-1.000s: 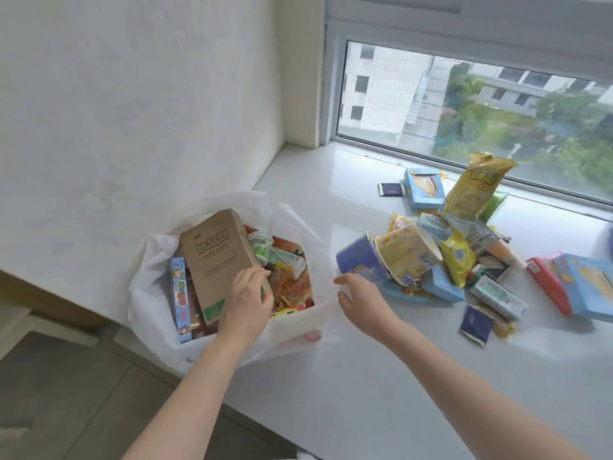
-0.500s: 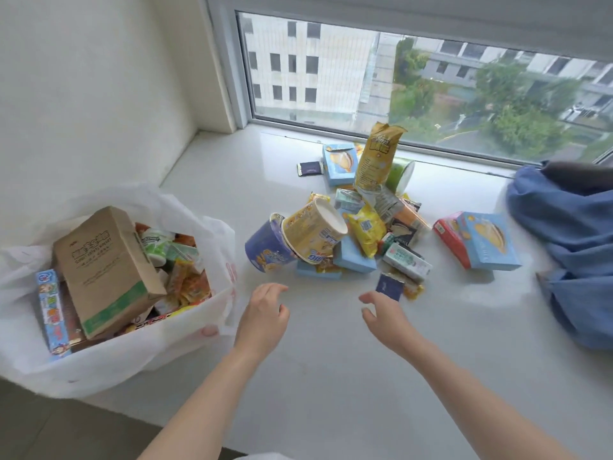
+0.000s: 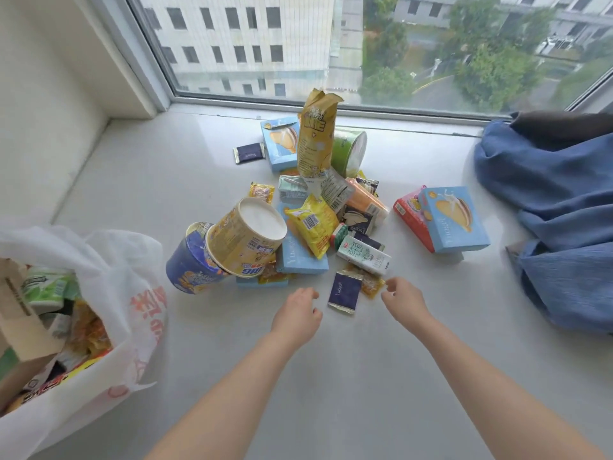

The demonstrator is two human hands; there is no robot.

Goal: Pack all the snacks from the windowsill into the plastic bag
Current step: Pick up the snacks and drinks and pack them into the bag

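Both hands, left and right, reach empty with fingers loosely parted toward the near edge of the snack pile on the sill, flanking a dark sachet, apparently the next pick; the part-filled bag gapes left of the pile to receive items.

Blue cloth, perhaps clothing, beside the window.

My left hand let go of the brown box in the plastic bag, my right hand came off the bag rim. Both now empty, flanking the dark blue wafer packet at the pile's near edge.
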